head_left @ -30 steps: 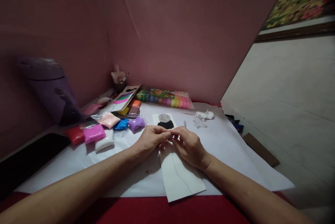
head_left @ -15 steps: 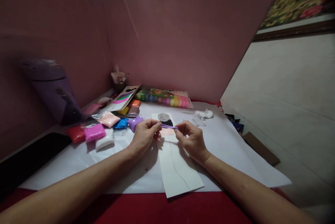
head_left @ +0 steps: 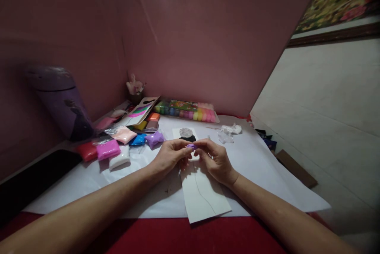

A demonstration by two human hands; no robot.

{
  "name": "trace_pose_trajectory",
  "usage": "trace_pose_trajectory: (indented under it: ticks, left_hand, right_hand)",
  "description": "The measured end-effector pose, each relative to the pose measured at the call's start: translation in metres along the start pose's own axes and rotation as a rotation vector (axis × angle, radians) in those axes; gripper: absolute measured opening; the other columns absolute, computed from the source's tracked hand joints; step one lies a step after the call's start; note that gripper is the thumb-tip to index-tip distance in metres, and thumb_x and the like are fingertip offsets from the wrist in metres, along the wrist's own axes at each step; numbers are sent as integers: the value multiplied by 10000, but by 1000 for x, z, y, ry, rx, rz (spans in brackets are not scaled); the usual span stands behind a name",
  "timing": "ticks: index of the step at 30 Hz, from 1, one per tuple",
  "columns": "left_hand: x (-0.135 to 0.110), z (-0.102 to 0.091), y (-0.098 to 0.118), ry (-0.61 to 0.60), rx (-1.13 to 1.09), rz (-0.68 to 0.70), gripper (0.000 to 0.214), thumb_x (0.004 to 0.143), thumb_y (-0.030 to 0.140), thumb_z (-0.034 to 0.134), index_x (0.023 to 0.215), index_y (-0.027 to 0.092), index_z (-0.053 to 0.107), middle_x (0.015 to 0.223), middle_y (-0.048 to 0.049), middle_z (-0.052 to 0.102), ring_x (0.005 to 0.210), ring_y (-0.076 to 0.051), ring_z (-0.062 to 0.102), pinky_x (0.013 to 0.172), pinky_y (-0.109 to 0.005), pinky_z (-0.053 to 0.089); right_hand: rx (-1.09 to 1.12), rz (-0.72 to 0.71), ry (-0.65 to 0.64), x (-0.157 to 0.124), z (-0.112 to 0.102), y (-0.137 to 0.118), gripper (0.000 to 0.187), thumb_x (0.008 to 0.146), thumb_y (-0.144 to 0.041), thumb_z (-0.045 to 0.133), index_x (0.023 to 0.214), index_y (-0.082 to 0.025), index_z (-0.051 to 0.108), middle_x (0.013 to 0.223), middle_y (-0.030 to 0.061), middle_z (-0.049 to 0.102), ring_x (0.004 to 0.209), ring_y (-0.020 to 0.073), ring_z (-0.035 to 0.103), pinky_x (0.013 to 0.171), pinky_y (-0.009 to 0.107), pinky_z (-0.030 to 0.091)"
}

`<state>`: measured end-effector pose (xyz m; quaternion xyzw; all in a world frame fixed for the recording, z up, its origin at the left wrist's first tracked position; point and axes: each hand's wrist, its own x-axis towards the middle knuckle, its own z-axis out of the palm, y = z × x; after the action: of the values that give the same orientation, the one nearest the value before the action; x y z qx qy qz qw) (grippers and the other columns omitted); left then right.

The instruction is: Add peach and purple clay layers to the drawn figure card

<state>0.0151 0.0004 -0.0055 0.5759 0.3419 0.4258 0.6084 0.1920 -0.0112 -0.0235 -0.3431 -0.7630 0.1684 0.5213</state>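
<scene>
A small piece of purple modelling clay (head_left: 191, 147) is pinched between both my hands. My left hand (head_left: 172, 154) grips it from the left with thumb and fingers, and my right hand (head_left: 215, 159) does the same from the right. Just beneath them lies a long white card (head_left: 204, 198) with a thin pencil line down it. Grey clay (head_left: 186, 132) in a rough round patch sits at the card's far end, with black clay (head_left: 187, 139) right below. My fingers cover the part of the card under the purple piece.
Packets of coloured clay, among them a purple packet (head_left: 154, 139) and a pink packet (head_left: 108, 149), lie at left. Behind are a long multicoloured clay pack (head_left: 187, 110) and a decorated card (head_left: 141, 111). A purple bottle (head_left: 61, 103) stands far left; crumpled clear plastic (head_left: 226, 137) is at right.
The purple clay was stretched into a strip between my hands; now it is bunched into a short, compact piece. My hands have come closer together.
</scene>
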Motion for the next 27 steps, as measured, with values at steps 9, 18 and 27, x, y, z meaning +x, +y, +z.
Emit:
trace_pose_trajectory:
  ticks: [9, 18, 27]
  left_hand:
    - [-1, 0, 4, 6, 151, -11, 386, 730, 495, 710, 670, 114, 685, 537, -19, 607, 410, -97, 519, 411, -206, 390]
    - [0, 0, 2, 12, 9, -22, 371, 651, 444, 791, 752, 106, 678, 617, -40, 656, 459, -107, 563, 442, -222, 446]
    - [2, 3, 1, 278, -86, 4, 326, 620, 388, 796, 688, 125, 616, 577, -4, 631, 373, -79, 489, 358, -205, 397]
  right_hand:
    - [-118, -134, -19, -2, 2, 0, 79, 917, -170, 581, 957, -205, 639, 820, 38, 650, 736, 160, 623, 675, 300, 515]
    - [-119, -117, -44, -3, 1, -3, 129, 910, -149, 532, 959, -196, 641, 818, 39, 659, 714, 154, 615, 666, 303, 505]
    - [38, 167, 220, 3, 5, 11, 65, 814, -210, 621, 759, -194, 591, 646, -19, 586, 574, 121, 543, 557, 254, 456]
